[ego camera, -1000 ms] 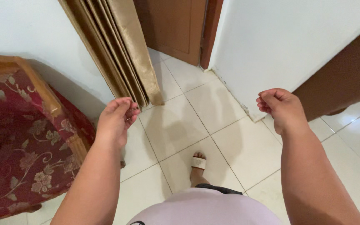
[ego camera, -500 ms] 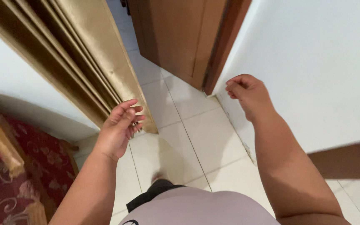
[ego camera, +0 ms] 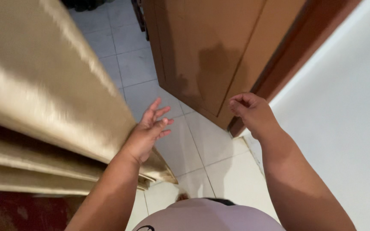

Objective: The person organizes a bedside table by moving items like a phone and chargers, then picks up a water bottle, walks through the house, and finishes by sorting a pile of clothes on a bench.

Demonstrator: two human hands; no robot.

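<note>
Partly, the gold curtain hides the left hand's edge.

No packages, labels, signs or screens anywhere.
</note>
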